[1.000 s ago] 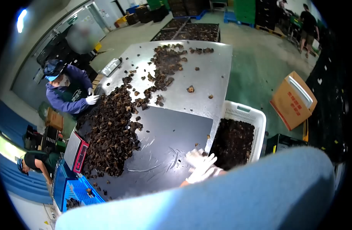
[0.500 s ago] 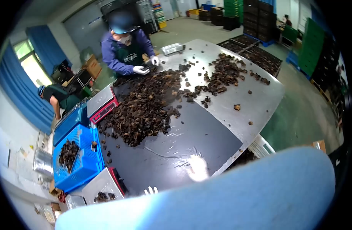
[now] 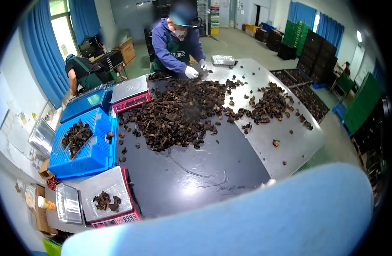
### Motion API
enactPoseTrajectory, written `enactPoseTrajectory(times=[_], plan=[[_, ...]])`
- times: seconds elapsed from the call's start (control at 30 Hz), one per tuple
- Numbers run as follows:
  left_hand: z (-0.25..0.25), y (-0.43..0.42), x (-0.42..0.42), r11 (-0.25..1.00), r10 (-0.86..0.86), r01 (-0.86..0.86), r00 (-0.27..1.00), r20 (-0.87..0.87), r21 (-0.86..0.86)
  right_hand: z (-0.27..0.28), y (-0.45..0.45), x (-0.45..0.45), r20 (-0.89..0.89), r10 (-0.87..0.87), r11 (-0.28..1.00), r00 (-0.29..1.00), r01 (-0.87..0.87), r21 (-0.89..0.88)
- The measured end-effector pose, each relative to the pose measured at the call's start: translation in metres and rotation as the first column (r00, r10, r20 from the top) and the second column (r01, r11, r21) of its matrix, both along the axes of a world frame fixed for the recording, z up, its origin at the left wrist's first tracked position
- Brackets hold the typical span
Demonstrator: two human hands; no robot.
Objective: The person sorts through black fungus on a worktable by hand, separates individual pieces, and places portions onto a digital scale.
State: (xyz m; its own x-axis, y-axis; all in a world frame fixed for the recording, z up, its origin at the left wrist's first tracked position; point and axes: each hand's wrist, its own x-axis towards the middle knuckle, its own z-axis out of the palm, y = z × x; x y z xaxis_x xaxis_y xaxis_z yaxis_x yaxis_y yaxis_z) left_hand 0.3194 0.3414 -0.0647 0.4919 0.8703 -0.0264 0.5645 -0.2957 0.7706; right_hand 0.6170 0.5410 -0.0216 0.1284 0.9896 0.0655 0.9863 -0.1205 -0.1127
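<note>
Only a small bit of a white glove, probably my right hand (image 3: 269, 183), shows above the blurred blue shape at the bottom, near the table's right front edge; its fingers and anything in them are hidden. My left hand is out of view. A heap of dark brown dried pieces (image 3: 174, 115), fungus-like, lies on the dark part of the table (image 3: 196, 170). A smaller spread (image 3: 270, 102) covers the metal part (image 3: 272, 147). At the lower left, a few pieces (image 3: 103, 200) rest on a red-rimmed scale (image 3: 125, 194).
Across the table a co-worker in purple sleeves (image 3: 166, 53) handles pieces with white gloves. To the left are a second scale (image 3: 131, 87), a blue basket (image 3: 102, 147) with pieces and clear trays (image 3: 68, 205). Another person (image 3: 72, 72) bends behind. Crates (image 3: 317, 51) stand at the back right.
The view has swung left, bringing the near scale and blue basket fully into sight. My gloved hands, seen earlier over the table's front, have mostly gone behind the blue shape or out of frame.
</note>
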Motion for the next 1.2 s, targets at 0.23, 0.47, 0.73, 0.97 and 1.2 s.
enactPoseTrajectory(times=[0.23, 0.47, 0.73, 0.97, 1.2], plan=[[0.025, 0.013, -0.054, 0.664, 0.709, -0.747, 0.621, 0.336, -0.021, -0.080, -0.011, 0.110, -0.053, -0.073, 0.919, 0.996, 0.088, 0.385], [-0.024, 0.033, -0.094, 0.652, 0.758, -0.651, 0.571, -0.315, 0.389, -0.073, 0.073, -0.016, -0.335, 0.409, 0.838, 0.849, -0.204, 0.506], [-0.031, 0.035, -0.088, 0.733, 0.671, -0.529, 0.460, -0.582, 0.428, -0.072, 0.218, -0.027, -0.173, 0.122, 0.966, 0.977, -0.078, 0.245], [0.029, 0.119, -0.098, 0.672, 0.700, -0.661, 0.419, -0.578, 0.335, -0.081, 0.358, 0.015, -0.207, -0.271, 0.887, 0.940, 0.328, 0.325], [0.010, 0.189, -0.098, 0.785, 0.573, -0.524, 0.410, -0.710, 0.331, -0.052, 0.439, -0.140, -0.421, 0.368, 0.780, 0.829, -0.028, 0.626]])
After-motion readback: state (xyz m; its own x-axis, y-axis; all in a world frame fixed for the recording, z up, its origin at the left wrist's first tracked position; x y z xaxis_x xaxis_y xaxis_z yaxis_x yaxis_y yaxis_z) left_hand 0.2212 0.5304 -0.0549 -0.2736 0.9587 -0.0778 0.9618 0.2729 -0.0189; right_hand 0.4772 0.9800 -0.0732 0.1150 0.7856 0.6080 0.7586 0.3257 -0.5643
